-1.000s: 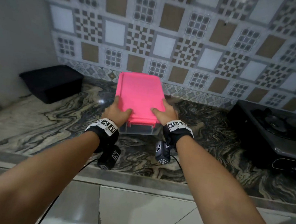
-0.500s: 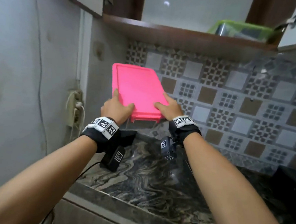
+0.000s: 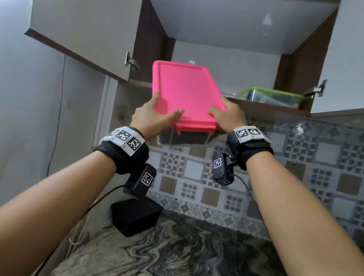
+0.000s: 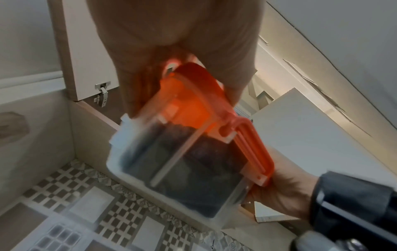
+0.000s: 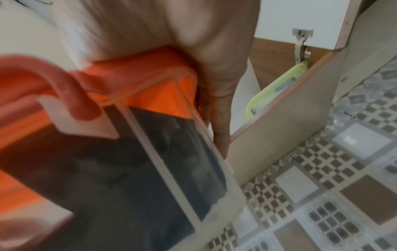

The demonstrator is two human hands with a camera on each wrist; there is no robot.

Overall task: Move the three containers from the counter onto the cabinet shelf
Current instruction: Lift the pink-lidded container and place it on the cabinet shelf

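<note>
You hold the pink-lidded container (image 3: pixel 187 93) in the air between both hands, raised in front of the open wall cabinet, its far end tilted up toward the cabinet shelf (image 3: pixel 267 106) and not resting on it. Your left hand (image 3: pixel 150 118) grasps the near left corner, thumb on the lid and fingers under the clear body; your right hand (image 3: pixel 228 118) grasps the near right corner the same way. The wrist views show dark contents through the clear walls and a lid latch on the near end. A green-lidded container (image 3: pixel 270 96) already sits on the shelf toward its right end, beside the right door hinge. Below, a black box (image 3: pixel 134 217) stands at the back left corner of the marbled counter (image 3: pixel 186 262), against the patterned tiles.
</note>
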